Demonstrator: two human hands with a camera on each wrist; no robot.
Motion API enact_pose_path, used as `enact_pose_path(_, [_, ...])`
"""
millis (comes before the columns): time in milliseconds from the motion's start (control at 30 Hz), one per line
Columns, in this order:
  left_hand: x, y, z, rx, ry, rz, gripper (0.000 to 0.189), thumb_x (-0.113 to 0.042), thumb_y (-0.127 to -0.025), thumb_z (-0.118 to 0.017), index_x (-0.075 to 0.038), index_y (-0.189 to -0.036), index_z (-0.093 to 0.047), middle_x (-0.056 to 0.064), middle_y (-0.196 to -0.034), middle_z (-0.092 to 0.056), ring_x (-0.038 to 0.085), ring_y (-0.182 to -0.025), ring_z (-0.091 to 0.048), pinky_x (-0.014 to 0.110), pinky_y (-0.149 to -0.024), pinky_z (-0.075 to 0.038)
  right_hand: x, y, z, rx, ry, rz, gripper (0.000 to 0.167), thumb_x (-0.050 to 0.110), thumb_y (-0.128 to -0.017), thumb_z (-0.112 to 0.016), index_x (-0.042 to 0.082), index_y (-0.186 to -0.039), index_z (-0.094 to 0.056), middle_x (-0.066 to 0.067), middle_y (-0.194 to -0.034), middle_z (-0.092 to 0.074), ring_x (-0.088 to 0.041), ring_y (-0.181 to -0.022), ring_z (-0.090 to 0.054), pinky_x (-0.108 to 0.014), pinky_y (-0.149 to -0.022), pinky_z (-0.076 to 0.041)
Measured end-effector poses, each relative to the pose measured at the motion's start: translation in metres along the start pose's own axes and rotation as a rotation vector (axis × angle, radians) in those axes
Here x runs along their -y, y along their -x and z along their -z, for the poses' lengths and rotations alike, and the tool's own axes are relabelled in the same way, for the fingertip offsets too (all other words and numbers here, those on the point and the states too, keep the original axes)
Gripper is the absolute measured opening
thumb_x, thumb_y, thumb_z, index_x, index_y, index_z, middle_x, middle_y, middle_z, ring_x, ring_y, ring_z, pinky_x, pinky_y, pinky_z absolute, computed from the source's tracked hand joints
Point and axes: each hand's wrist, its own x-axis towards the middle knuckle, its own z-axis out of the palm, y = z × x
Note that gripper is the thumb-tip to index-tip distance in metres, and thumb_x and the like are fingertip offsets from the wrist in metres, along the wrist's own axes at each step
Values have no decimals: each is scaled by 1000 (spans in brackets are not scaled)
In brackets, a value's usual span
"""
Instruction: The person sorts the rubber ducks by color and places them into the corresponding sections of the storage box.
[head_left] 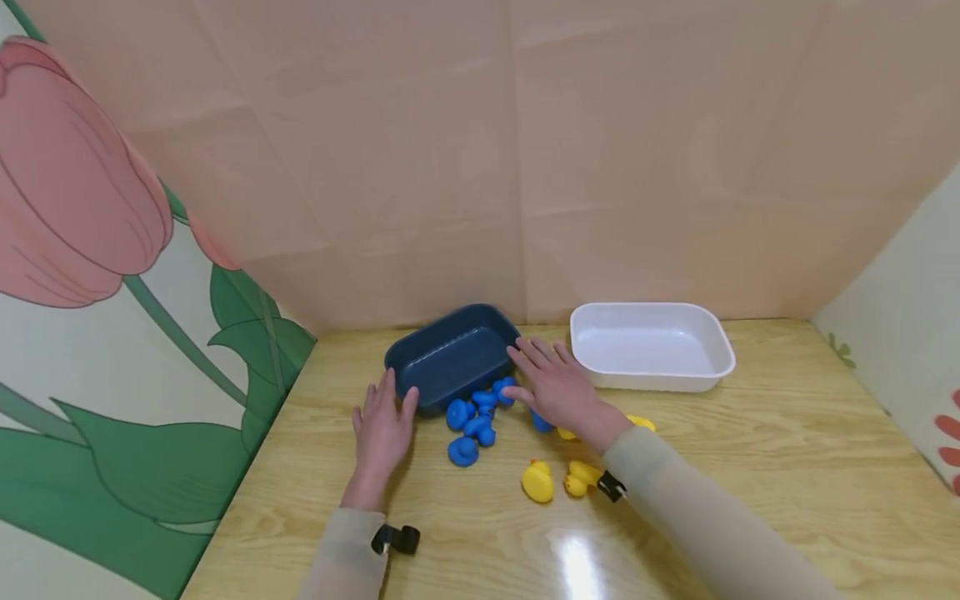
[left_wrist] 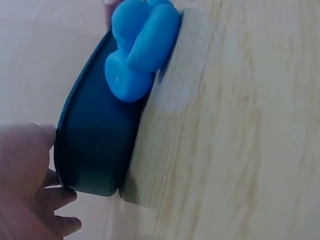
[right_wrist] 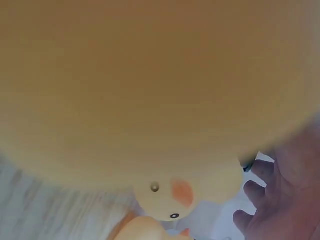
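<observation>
A dark blue tray (head_left: 457, 354) sits at an angle near the back of the table, nothing inside it. My left hand (head_left: 384, 433) is at its left end, fingers extended along the rim; the left wrist view shows the thumb at the edge of the tray (left_wrist: 95, 140). At the opposite end, my right hand (head_left: 558, 387) reaches over with spread, straight fingers, the fingertips right by the rim. Several blue rubber ducks (head_left: 462, 451) cluster against the tray's front side. Yellow rubber ducks (head_left: 537, 482) lie below my right forearm, one filling the right wrist view as a blur.
To the right, a white tray (head_left: 652, 380) stands near the back, its inside bare. Behind the wooden table (head_left: 810, 467) rises a pinkish-brown paper backdrop (head_left: 525, 167). A wall with a painted tulip (head_left: 82, 183) borders the left side.
</observation>
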Motion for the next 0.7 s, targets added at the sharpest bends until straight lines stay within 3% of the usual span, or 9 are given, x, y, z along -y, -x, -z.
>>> enact_pose_path(433, [-3,-11,-6,3,125,4,71,-44,-121,-43,-4,-175,-25,24,-175,-34,47,-165,-21,75,-129,-10,-3,8,3,7,-30,2,75,52,-112,-61,3,-167,-47,-22,-173,-40,-44,-162,-32,-65,-130,-25])
enact_pose_path(700, [7,-20,-12,0,303,5,69,-45,-120,-45,-12,-177,-25,21,-178,-29,46,-165,-22,67,-131,-17,-1,18,7,41,-45,-5,77,54,-111,-61,4,-168,-45,-22,-174,-38,-46,-162,-30,-63,-130,-27])
